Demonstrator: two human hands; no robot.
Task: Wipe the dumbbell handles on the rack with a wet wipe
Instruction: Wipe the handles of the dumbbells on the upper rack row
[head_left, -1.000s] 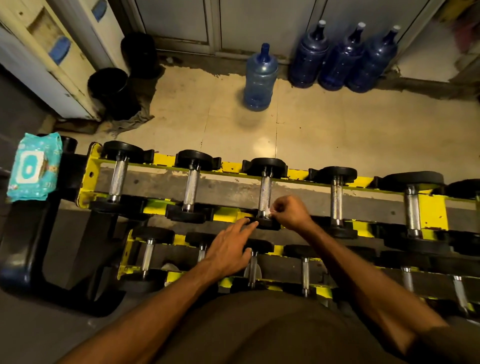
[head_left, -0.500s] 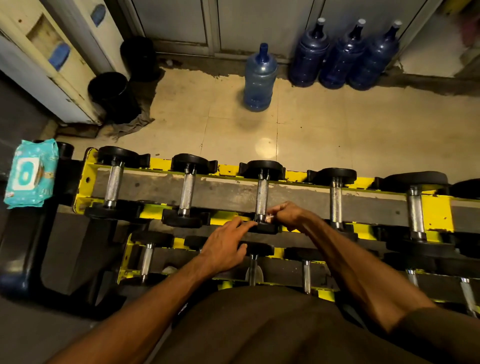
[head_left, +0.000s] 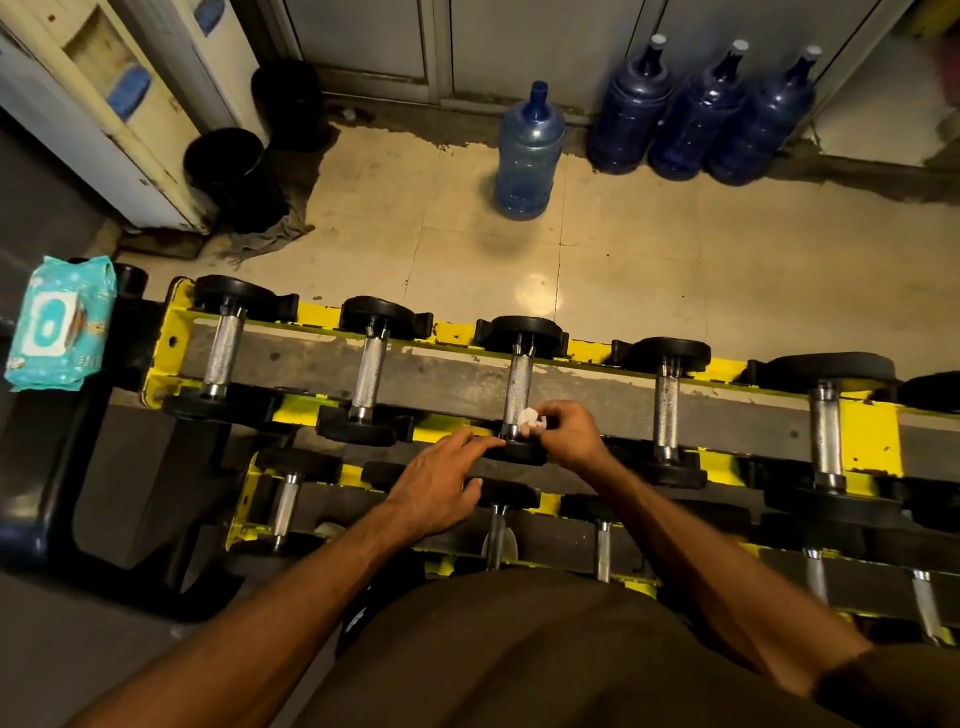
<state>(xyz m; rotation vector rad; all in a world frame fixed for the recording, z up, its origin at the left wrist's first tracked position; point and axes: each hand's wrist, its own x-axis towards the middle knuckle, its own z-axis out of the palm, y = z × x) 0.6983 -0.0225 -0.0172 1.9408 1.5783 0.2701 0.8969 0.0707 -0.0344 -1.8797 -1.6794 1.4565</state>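
Observation:
A yellow two-tier rack (head_left: 862, 423) holds several dumbbells with black ends and knurled steel handles. My right hand (head_left: 569, 434) pinches a small crumpled white wet wipe (head_left: 531, 418) against the near end of the third top-row dumbbell handle (head_left: 518, 387). My left hand (head_left: 441, 486) lies with straight fingers on the near black end of that dumbbell (head_left: 517, 452), fingertips touching it. Other top-row handles (head_left: 222, 353) (head_left: 368, 376) (head_left: 666, 405) stand free.
A teal wet-wipe pack (head_left: 57, 325) lies on a black bench at far left. Beyond the rack, a blue water jug (head_left: 527, 156) stands on the tiled floor, three more jugs (head_left: 696, 114) along the wall. Black bins (head_left: 236, 176) stand by a white dispenser.
My right hand with the wipe stayed at the near end of the third handle, shifting slightly along it. My left hand kept resting on the dumbbell's near end.

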